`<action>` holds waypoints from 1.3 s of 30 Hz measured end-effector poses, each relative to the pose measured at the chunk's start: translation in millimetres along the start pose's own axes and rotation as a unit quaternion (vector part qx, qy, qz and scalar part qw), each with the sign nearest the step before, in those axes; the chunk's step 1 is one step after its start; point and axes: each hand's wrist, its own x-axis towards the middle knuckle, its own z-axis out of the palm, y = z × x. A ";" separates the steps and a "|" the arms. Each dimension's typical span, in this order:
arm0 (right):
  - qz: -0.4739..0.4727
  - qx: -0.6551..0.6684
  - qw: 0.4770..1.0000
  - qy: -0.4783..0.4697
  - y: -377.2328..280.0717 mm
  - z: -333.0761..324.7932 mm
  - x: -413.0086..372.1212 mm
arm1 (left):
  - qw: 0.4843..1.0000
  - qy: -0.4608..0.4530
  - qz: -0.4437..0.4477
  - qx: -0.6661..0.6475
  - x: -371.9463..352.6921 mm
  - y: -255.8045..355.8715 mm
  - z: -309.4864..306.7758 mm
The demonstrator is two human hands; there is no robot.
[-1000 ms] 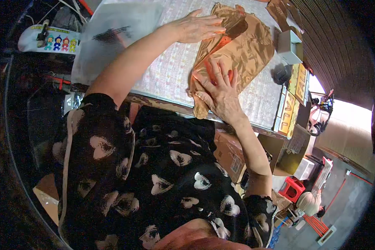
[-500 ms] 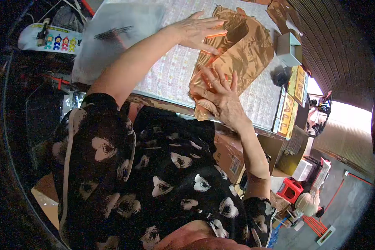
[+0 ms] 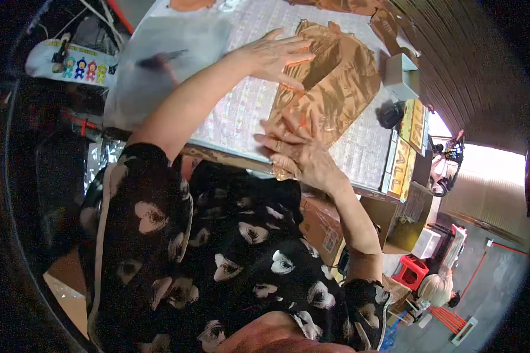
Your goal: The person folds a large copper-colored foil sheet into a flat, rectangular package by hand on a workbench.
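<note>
A flat, creased copper-coloured foil balloon [image 3: 347, 76] lies slantwise on the patterned table cover. My left hand [image 3: 277, 57] rests at its left edge with fingers spread, the fingertips on the foil. Over its near end is my right hand [image 3: 309, 154], fingers apart and somewhat blurred, pointing left. A narrow foil end [image 3: 284, 167] shows under the right thumb near the table's front edge. Whether the right palm presses on the foil cannot be made out.
A clear plastic sheet [image 3: 200, 41] covers the table's left part. On the right stand a small pale box [image 3: 401, 76], a black object [image 3: 390, 115] and yellow lettered boxes [image 3: 403, 165]. More copper foil [image 3: 388, 29] lies at the back. Cardboard boxes [image 3: 324, 223] are below the table.
My right hand has shifted slightly left, its fingers turning from pointing up the foil to pointing left. My left hand stays spread at the foil's edge. The whole view has shifted slightly.
</note>
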 end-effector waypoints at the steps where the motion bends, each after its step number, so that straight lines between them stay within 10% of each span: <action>1: 0.010 0.032 0.999 0.017 -0.1 -8.4 2.6 | 1.000 0.006 0.004 0.007 0.8 -1.6 -1.8; 6: 0.101 -0.096 0.975 0.172 49.6 -0.9 14.7 | 0.999 -0.007 0.016 0.033 1.0 -6.0 2.0; 31: 0.073 -0.075 0.977 0.185 48.3 27.9 7.6 | 0.892 0.109 -0.110 -0.425 30.5 -30.0 -21.8; 33: 0.077 -0.067 0.977 0.189 48.0 27.4 6.2 | 0.976 0.128 -0.076 -0.157 35.7 -38.9 -18.8; 39: 0.069 -0.068 0.976 0.196 48.8 28.4 8.0 | 0.996 0.000 -0.087 -0.014 68.2 20.7 -10.1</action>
